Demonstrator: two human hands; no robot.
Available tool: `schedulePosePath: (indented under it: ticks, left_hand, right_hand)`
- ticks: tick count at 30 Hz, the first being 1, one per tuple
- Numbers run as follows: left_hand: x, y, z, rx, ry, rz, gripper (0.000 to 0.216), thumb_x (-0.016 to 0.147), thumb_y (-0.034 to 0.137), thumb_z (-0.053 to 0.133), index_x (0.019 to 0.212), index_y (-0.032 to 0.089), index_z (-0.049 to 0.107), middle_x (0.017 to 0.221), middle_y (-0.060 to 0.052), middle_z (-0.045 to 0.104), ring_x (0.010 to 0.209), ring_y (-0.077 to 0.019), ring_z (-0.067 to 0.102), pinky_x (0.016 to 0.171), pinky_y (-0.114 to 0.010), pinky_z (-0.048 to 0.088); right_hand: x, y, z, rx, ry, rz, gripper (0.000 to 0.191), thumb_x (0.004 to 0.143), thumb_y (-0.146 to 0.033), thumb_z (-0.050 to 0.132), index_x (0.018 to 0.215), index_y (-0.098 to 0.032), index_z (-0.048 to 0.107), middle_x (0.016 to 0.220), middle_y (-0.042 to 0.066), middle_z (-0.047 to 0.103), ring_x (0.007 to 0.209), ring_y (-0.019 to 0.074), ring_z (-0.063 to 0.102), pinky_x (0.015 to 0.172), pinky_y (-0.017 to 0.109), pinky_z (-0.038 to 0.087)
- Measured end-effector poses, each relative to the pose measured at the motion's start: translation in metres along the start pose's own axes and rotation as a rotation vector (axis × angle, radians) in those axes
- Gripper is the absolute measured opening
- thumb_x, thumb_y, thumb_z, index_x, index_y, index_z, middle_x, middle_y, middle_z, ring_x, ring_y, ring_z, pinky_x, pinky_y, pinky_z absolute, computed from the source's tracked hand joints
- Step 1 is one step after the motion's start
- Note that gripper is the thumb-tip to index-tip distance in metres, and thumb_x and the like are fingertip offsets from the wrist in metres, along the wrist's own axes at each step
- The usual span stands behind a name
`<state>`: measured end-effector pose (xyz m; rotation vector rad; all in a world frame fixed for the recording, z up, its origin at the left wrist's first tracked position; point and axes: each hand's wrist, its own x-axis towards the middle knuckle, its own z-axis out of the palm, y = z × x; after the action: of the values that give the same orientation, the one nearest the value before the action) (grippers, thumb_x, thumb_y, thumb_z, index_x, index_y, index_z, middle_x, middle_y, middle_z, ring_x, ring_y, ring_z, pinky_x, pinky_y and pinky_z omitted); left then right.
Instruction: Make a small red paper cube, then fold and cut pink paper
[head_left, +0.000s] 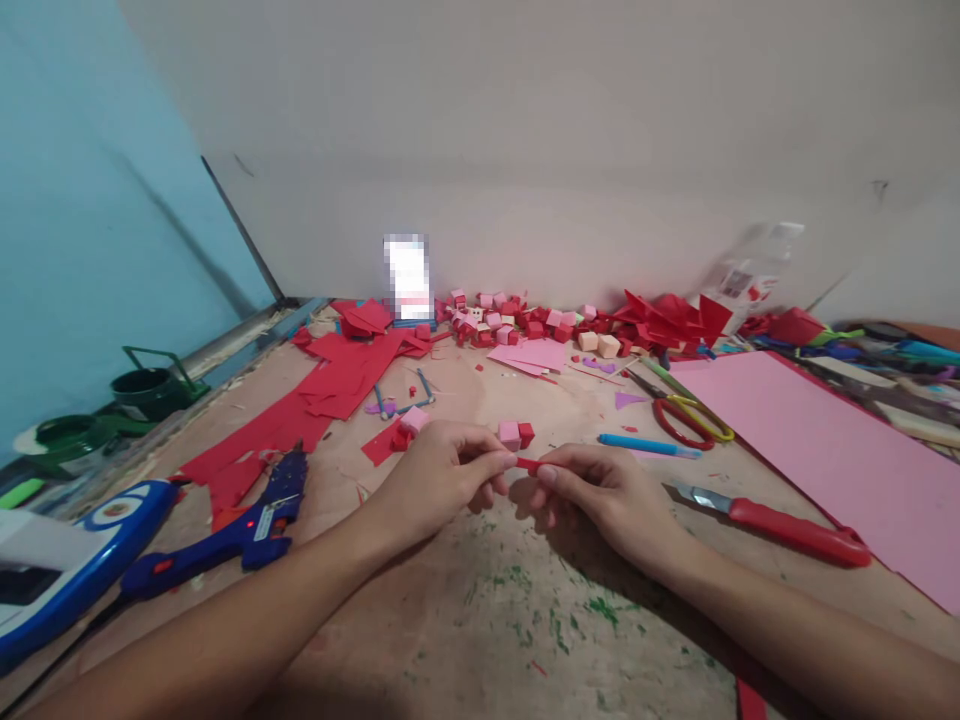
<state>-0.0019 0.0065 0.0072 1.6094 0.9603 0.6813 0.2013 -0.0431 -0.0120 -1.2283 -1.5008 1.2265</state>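
Observation:
Between my two hands a small red paper strip is held up over the wooden tabletop. My left hand pinches its left end between thumb and fingers. The other end is pinched by my right hand. Just beyond the fingertips sit a pink paper cube and a red cube, side by side. Another pink cube with red paper lies behind my left hand. A blue pen rests beyond my right hand.
Left are a blue glue gun and red paper sheets. A red-handled cutter, scissors and pink sheets lie right. Along the back wall stand a lit phone, several small cubes and a plastic bottle.

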Motion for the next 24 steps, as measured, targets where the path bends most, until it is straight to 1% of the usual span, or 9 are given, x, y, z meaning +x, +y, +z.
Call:
schedulePosePath:
  ticks: [4,8,11,14,16,18,21,24]
  left_hand:
    - [0.0044,-0.0048,-0.0003,-0.085,0.002,-0.046,0.025,0.086,0.036,0.069,0.073,0.014,0.071,0.068,-0.004,0.071,0.053,-0.0121,0.061,0.052,-0.023,0.050]
    - [0.0028,-0.0019,-0.0005,-0.043,0.022,-0.027,0.026,0.086,0.035,0.067,0.069,0.015,0.067,0.064,-0.002,0.069,0.050,-0.0104,0.059,0.048,-0.020,0.045]
    - [-0.0001,0.0024,0.0001,-0.020,0.020,-0.017,0.027,0.087,0.033,0.065,0.067,0.016,0.066,0.061,0.000,0.066,0.048,-0.0089,0.056,0.047,-0.018,0.042]
    - [-0.0008,0.0029,0.0012,-0.048,0.013,-0.022,0.024,0.085,0.035,0.067,0.070,0.016,0.069,0.065,-0.002,0.068,0.053,-0.0103,0.058,0.050,-0.020,0.044]
    - [-0.0003,0.0015,0.0016,-0.057,0.005,-0.027,0.023,0.084,0.036,0.068,0.074,0.015,0.071,0.068,-0.003,0.070,0.055,-0.0115,0.060,0.053,-0.021,0.046]
    - [0.0002,0.0000,0.0016,-0.035,0.005,-0.023,0.022,0.085,0.034,0.068,0.074,0.015,0.072,0.066,-0.002,0.069,0.055,-0.0112,0.059,0.053,-0.021,0.045]
    - [0.0000,-0.0004,0.0017,0.011,0.010,0.014,0.022,0.086,0.032,0.067,0.073,0.016,0.074,0.063,-0.001,0.067,0.055,-0.0113,0.058,0.054,-0.021,0.044]
    - [-0.0008,0.0012,0.0026,0.034,0.000,0.067,0.018,0.085,0.029,0.068,0.077,0.016,0.077,0.069,-0.002,0.071,0.061,-0.0129,0.061,0.058,-0.023,0.047]
  right_hand:
    - [0.0003,-0.0005,-0.0004,0.057,0.008,0.012,0.037,0.093,-0.051,0.069,0.081,-0.016,0.076,0.072,0.006,0.076,0.059,0.0164,0.067,0.059,0.027,0.053]
    - [0.0005,-0.0036,-0.0008,0.014,0.003,0.001,0.030,0.091,-0.046,0.071,0.084,-0.018,0.078,0.072,0.005,0.076,0.061,0.0160,0.067,0.060,0.026,0.052]
    - [0.0006,-0.0025,-0.0011,0.018,-0.010,0.015,0.033,0.092,-0.049,0.069,0.084,-0.018,0.078,0.074,0.005,0.077,0.060,0.0161,0.067,0.060,0.027,0.053]
    - [0.0009,0.0005,-0.0011,0.037,-0.004,0.027,0.039,0.092,-0.054,0.069,0.082,-0.017,0.077,0.074,0.006,0.077,0.060,0.0170,0.068,0.062,0.029,0.055]
    - [0.0011,0.0012,-0.0009,0.031,-0.012,0.025,0.040,0.092,-0.054,0.069,0.082,-0.017,0.077,0.074,0.006,0.077,0.061,0.0174,0.068,0.062,0.029,0.055]
    - [0.0013,0.0002,-0.0007,-0.003,-0.024,0.023,0.038,0.092,-0.053,0.067,0.082,-0.017,0.078,0.075,0.007,0.078,0.062,0.0175,0.068,0.061,0.028,0.054]
    - [0.0011,-0.0025,-0.0009,-0.079,-0.007,0.004,0.037,0.093,-0.050,0.065,0.082,-0.018,0.079,0.075,0.006,0.077,0.063,0.0179,0.067,0.058,0.027,0.051]
    - [0.0008,-0.0034,-0.0014,-0.072,0.029,-0.003,0.035,0.092,-0.050,0.065,0.081,-0.019,0.079,0.073,0.005,0.075,0.062,0.0178,0.065,0.058,0.028,0.050]
